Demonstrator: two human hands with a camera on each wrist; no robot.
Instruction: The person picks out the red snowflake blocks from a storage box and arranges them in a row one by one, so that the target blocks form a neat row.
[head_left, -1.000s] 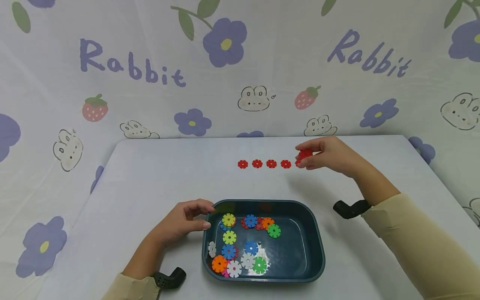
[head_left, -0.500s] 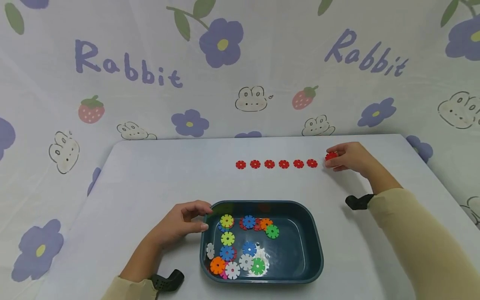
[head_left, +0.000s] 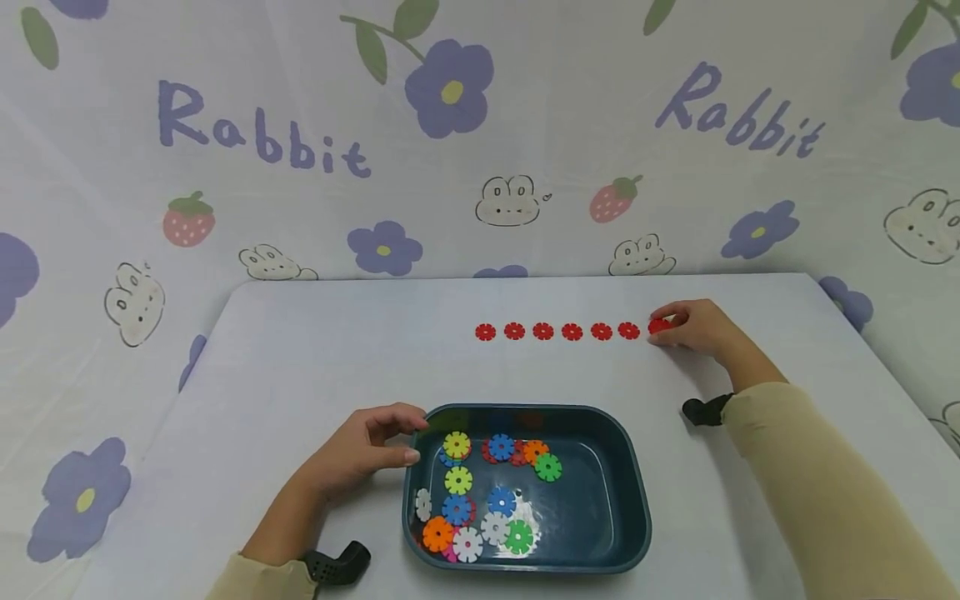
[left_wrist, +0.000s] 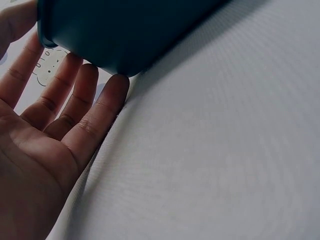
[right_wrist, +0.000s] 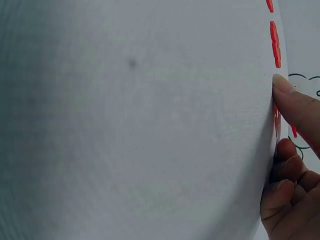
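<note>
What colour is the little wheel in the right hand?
The little wheel in the right hand is red; the head view shows it best.

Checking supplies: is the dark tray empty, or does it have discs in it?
Not empty: the tray holds several notched discs, mostly toward its left; the right end is bare.

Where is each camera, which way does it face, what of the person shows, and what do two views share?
Head: worn on the head, looking forward and down at the table, tray and red discs; left hand, right hand and sleeves show.
Left wrist: on that wrist, looking toward the tray's outer wall; the palm and left fingers show.
Right wrist: on that wrist, looking across the table toward red discs at picture right; the thumb and right fingers show.
Shared: head and left wrist both show the tray and left hand.
</note>
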